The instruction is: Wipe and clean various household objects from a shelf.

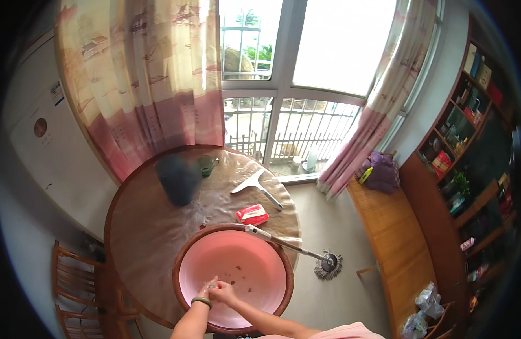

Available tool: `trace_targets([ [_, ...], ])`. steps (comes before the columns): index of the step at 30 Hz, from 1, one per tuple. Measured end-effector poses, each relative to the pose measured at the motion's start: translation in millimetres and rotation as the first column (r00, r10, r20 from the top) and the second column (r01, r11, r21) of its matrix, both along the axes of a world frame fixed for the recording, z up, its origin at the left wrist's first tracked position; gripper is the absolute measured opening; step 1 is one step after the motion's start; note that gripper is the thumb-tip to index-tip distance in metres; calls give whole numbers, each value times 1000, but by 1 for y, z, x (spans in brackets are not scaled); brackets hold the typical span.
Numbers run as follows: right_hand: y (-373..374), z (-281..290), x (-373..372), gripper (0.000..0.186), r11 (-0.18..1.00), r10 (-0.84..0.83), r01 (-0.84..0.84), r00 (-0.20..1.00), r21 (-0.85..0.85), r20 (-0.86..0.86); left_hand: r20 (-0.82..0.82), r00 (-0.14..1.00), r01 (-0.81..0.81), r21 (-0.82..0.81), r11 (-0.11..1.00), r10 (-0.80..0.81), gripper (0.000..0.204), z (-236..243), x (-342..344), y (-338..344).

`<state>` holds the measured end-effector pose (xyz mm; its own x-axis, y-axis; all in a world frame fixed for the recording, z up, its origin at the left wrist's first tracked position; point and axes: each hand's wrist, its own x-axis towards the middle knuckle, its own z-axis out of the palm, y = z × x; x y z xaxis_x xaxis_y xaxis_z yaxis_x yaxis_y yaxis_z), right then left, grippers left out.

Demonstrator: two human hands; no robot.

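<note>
Both of my hands are brought together over the near left part of a large round basin point(201, 254), pink inside with a brown rim. My left hand point(205, 290), with a dark green bangle at the wrist, has its fingers bunched against the other hand. My right hand point(224, 292) is closed beside it, fingertips meeting the left ones. Whatever lies between them, if anything, is too small to make out. Several small dark brown bits point(233, 282) are scattered on the basin's pink bottom.
A round table point(136, 243) under clear plastic bears a white squeegee point(254, 182), a red packet point(252, 214), a green glass cup point(206, 165) and a blurred dark blue object point(179, 179). A mop point(328, 263) leans by the basin. Wooden chairs point(77, 277) stand left, a wooden bench point(393, 243) right.
</note>
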<state>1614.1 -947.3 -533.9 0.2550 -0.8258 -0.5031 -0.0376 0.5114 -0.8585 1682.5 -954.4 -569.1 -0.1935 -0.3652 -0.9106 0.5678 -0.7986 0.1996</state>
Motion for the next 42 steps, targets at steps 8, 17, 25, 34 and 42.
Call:
trace_targets([
  [8, -40, 64, 7, 21, 843, -109, -197, 849, -501, -517, -176, 984, -12, -198, 980, -23, 27, -8, 17, -18],
  [17, -68, -36, -81, 22, 900, -185, -182, 662, -395, -726, 164, 986, 44, -186, 982, -13, 55, 24, 6, 1],
  [25, -10, -66, -18, 37, 990, 66, -44, 985, 136, -159, 385, 915, 114, 38, 993, -120, 63, 16, 22, 17],
  [34, -12, 70, 21, 21, 906, -5, -166, 916, -389, -401, 47, 997, -55, -57, 997, 58, 38, 26, -7, -6],
  [42, -69, 12, -26, 16, 854, -280, -71, 772, -516, -571, -79, 996, -46, -113, 993, 37, 20, 18, -9, 1],
])
